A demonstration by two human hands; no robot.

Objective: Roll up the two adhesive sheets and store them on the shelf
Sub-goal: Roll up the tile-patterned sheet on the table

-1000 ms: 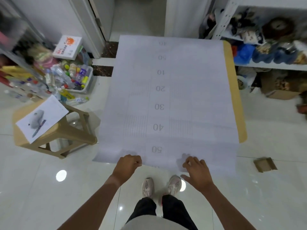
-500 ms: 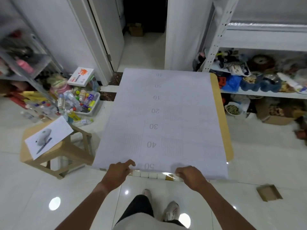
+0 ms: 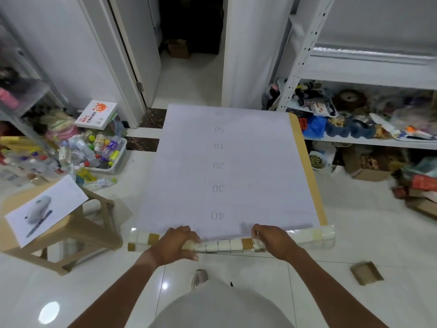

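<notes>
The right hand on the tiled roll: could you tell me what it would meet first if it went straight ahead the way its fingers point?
Probably just the flat white gridded backing sheet beyond the right hand; the way looks free to the sheet's far edge.

- Top adhesive sheet [image 3: 227, 171] lies flat on the floor, white gridded backing up, numbers printed down its middle.
- Its near end is curled into a glossy tile-patterned roll [image 3: 227, 243].
- A tan sheet [image 3: 307, 166] peeks out underneath along the right edge.

Sheet [image 3: 227, 171] lies flat on the floor [image 3: 354, 233], rolled at its near end. Stool [image 3: 59, 228] sits left of it, shelf [image 3: 369, 140] right, bottle bin [image 3: 113, 162] behind the stool.
</notes>
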